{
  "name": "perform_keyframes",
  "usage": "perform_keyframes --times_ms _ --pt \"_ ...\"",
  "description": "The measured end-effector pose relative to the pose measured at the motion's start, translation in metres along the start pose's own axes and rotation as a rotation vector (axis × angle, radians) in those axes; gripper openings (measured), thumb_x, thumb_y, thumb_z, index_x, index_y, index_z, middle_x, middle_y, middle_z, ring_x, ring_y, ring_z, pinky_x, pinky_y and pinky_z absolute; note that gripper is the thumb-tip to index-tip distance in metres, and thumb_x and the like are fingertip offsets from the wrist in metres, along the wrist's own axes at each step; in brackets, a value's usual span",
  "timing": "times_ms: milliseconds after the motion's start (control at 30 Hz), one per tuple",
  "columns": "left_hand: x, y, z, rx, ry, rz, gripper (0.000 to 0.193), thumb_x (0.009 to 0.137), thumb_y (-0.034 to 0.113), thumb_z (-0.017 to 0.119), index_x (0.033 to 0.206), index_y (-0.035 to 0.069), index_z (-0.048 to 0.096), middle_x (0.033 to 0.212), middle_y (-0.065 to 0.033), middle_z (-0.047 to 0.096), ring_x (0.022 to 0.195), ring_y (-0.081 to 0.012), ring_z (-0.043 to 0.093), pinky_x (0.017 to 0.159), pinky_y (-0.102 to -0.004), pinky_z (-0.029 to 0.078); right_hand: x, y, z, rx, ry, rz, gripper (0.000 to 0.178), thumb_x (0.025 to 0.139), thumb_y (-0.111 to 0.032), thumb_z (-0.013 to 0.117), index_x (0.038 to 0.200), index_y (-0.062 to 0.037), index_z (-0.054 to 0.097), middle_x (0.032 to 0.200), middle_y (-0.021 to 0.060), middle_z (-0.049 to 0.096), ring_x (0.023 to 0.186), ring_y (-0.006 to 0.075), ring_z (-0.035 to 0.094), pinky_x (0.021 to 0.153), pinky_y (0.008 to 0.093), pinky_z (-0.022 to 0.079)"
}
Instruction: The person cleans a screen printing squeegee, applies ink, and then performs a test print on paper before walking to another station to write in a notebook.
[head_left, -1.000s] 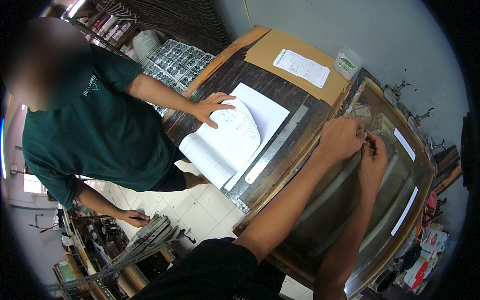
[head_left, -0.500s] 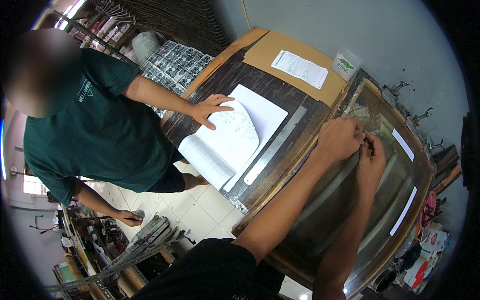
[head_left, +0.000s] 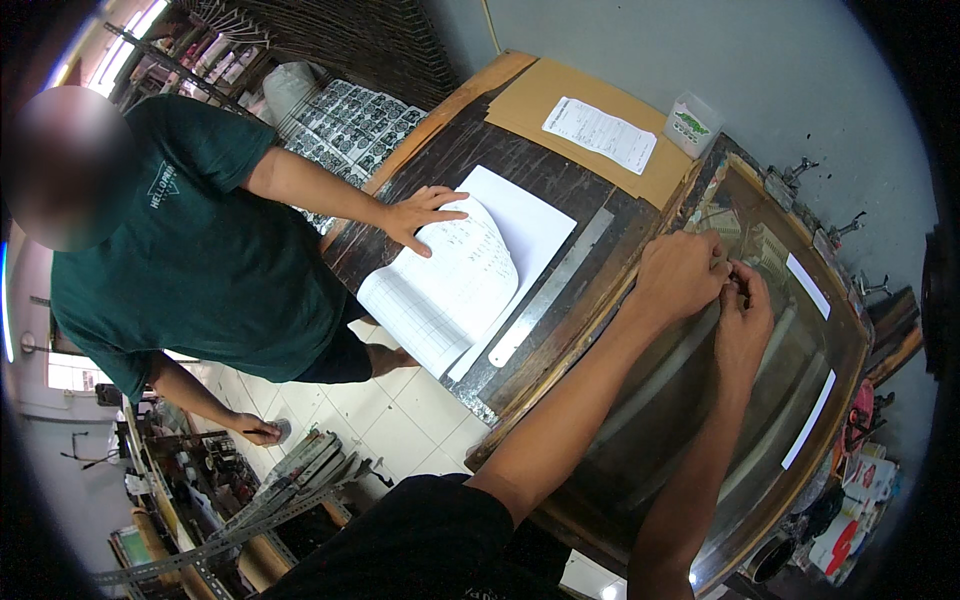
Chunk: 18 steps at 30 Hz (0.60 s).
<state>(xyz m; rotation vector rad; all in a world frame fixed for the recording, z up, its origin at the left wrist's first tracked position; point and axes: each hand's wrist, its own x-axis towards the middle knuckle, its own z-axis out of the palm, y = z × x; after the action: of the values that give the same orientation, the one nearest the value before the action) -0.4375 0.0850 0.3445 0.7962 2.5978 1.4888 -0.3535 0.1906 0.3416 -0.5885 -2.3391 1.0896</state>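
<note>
My left hand (head_left: 682,275) and my right hand (head_left: 745,305) meet fingertip to fingertip above the far part of a wood-framed, dark translucent screen (head_left: 690,400). Both are closed in a pinch. Whatever lies between the fingers is too small and hidden to name. Two white strips, an upper one (head_left: 808,286) and a lower one (head_left: 808,420), lie along the right side of the screen. Pale patterned marks (head_left: 765,250) show on it just beyond my fingers.
Left of the screen, a dark tabletop (head_left: 440,150) bears an open notebook (head_left: 450,270), a metal ruler (head_left: 550,290), brown cardboard (head_left: 530,95), a paper slip (head_left: 600,133) and a plastic tub (head_left: 692,125). A co-worker's hand (head_left: 425,215) rests on the notebook. Wing-nut clamps (head_left: 848,228) line the far right edge.
My hands have hardly moved and stay pinched together. The co-worker's head and lowered hand have shifted slightly; the hand on the notebook keeps its place.
</note>
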Motion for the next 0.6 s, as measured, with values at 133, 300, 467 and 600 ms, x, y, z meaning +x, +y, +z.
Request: perform_keyframes --times_ms 133,300,467,600 --pt "0.000 0.000 0.000 -0.005 0.019 0.009 0.027 0.080 0.027 0.070 0.093 0.003 0.069 0.083 -0.0174 0.072 0.083 -0.0383 0.070 0.076 -0.0484 0.054 0.001 -0.002 0.000 -0.016 0.003 0.013 0.024 0.095 -0.008 0.059 0.116 -0.0001 0.065 0.113 0.0147 0.067 0.103 0.0256 0.064 0.089 0.0366 0.050" --pt "0.000 0.001 -0.002 -0.003 0.002 -0.008 0.028 0.080 0.029 0.071 0.094 0.003 0.070 0.083 -0.0186 0.072 0.083 -0.0387 0.070 0.077 -0.0491 0.053 0.000 -0.005 0.000 -0.002 -0.005 0.015 0.023 0.095 -0.008 0.059 0.116 0.0001 0.066 0.113 0.0148 0.067 0.103 0.0253 0.064 0.089 0.0356 0.049" --pt "0.001 0.004 -0.003 0.022 -0.033 -0.025 0.028 0.081 0.029 0.068 0.094 0.004 0.070 0.085 -0.0196 0.072 0.085 -0.0384 0.070 0.078 -0.0494 0.053 0.002 0.003 0.000 0.036 -0.008 -0.010 0.024 0.095 -0.006 0.059 0.117 0.0005 0.065 0.114 0.0137 0.067 0.105 0.0245 0.064 0.093 0.0354 0.048" --pt "0.001 0.000 -0.002 -0.009 -0.035 -0.036 0.027 0.081 0.028 0.066 0.093 0.004 0.070 0.086 -0.0190 0.072 0.085 -0.0383 0.070 0.079 -0.0493 0.053 -0.001 -0.007 0.002 0.022 -0.008 0.028 0.024 0.094 -0.005 0.059 0.117 0.0006 0.064 0.114 0.0132 0.066 0.106 0.0241 0.063 0.093 0.0361 0.048"
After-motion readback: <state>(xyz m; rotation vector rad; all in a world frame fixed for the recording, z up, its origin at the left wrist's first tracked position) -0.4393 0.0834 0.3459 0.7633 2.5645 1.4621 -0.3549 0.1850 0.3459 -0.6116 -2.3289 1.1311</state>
